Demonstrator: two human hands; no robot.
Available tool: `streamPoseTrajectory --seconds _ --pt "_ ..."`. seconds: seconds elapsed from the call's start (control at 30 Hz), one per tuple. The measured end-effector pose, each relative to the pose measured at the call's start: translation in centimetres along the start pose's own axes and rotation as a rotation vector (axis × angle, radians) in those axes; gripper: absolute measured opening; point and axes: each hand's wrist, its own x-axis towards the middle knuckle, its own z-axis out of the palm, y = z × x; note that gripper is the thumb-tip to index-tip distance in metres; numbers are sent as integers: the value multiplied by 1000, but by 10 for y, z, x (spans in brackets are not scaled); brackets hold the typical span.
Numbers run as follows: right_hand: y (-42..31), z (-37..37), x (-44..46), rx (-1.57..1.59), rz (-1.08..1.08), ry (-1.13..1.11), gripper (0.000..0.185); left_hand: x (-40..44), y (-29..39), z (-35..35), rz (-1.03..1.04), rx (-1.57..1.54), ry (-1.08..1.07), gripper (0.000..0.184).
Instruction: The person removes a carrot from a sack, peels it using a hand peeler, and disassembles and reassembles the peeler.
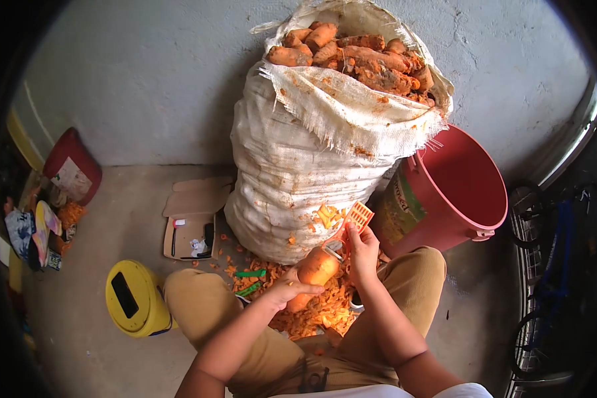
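My left hand (286, 290) is wrapped round a thick orange carrot (317, 266), which it holds at a tilt between my knees. In my right hand (363, 252) is an orange plastic peeler (359, 215) with a slotted handle. The peeler's working end is close to the upper end of the carrot; whether the blade touches it I cannot tell. Below both hands lies a heap of orange peelings (328, 312). Two green-handled tools (250, 273) lie at the left edge of the heap, partly covered.
A tall white woven sack (292, 172) stands ahead, full of carrots (371, 60). Right of it leans a big red bucket (451, 219). On the left are an open cardboard box (191, 229), a yellow bucket (156, 312) with a dark phone-like object (124, 295) on top, and a red container (76, 166).
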Motion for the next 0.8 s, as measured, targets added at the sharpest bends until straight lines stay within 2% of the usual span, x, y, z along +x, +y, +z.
streamPoseTrajectory --seconds 0.07,0.23,0.33,0.5,0.6,0.7,0.73,0.8 --pt "3 5 -4 -56 -34 -13 15 -2 -1 2 83 47 27 61" --pt "23 20 -28 -560 -407 22 15 3 -20 -16 -61 60 58 59" --pt "22 26 -44 -651 -404 -10 14 -1 -16 -15 -24 32 27 57" --pt "26 20 -41 -986 -649 -69 13 -5 -8 -15 10 -32 -34 55" --pt "29 9 -7 -732 -517 132 16 -4 -5 -16 -22 10 -6 57" --pt "31 -26 35 -722 -471 411 22 -9 -1 -13 -38 36 63 63" --pt "19 -27 36 -648 -289 454 23 -9 -1 -14 -45 38 53 65" --pt "10 -17 23 -576 -363 340 20 -9 -1 -16 -60 46 36 69"
